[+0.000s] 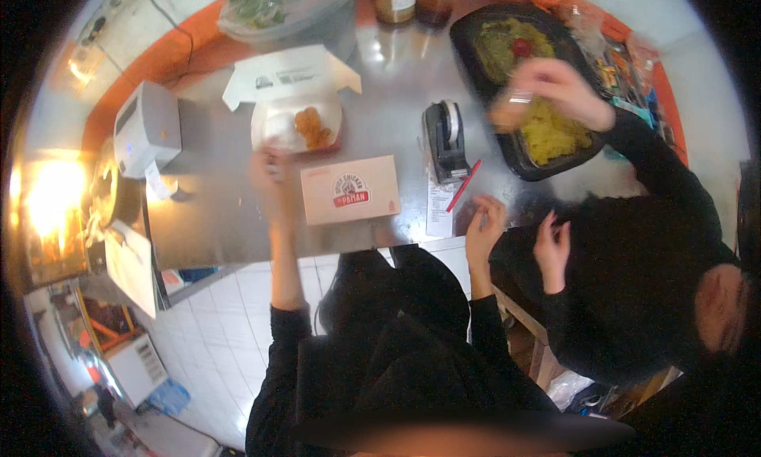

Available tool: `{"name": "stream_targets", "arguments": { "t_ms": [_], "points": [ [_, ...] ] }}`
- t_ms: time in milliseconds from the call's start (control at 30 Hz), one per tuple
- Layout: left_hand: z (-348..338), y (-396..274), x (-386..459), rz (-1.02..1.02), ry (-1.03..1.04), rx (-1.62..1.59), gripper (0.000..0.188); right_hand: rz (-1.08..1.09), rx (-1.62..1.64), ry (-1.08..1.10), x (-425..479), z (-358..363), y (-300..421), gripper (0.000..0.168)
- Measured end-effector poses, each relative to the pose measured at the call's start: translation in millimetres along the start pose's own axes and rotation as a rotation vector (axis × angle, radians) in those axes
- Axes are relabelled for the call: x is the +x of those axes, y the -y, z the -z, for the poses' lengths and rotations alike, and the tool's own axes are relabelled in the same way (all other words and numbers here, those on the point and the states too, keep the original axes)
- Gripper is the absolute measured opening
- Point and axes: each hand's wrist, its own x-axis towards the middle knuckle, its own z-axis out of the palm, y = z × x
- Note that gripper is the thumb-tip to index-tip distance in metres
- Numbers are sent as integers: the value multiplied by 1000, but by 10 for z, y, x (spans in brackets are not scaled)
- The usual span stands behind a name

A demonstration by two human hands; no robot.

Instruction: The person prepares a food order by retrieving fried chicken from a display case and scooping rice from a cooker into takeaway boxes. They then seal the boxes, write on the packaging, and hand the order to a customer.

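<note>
My left hand (272,167) is blurred at the near left corner of an open cardboard food box (269,123); whether it grips anything is unclear. Inside the box lie a fried, breaded piece (312,128) and something white, perhaps wrapped rice. A closed printed cardboard box (351,189) rests on the metal counter between my hands. Over the counter's front edge, my right hand (486,216) has bent fingers and nothing visible in it. Close by are a black tape dispenser (446,142), a printed paper slip (439,210) and a red pen or stick (463,186).
A co-worker at the right reaches over a black tray (526,170) of green and yellow food. Behind stand a plastic tub of leaves (285,17) and two bottles (395,2). A small white printer (148,130) stands at the left.
</note>
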Motion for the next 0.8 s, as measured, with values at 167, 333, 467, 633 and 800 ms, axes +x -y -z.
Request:
{"name": "stream_targets", "arguments": {
  "t_ms": [167,333,467,633,800],
  "points": [
    [38,1303,1035,253,156,112,50,-158,204,90,-303,-115,377,16],
    [-208,1600,1286,203,312,236,53,38,145,45,-468,-252,662,19],
    [-331,1499,1213,135,342,276,47,41,119,56,-575,-344,762,20],
    [-28,1325,1166,172,342,230,43,121,117,73,-478,-485,985,19],
    [503,921,1096,145,364,79,46,130,140,30,-273,-559,1023,18]
  ]
}}
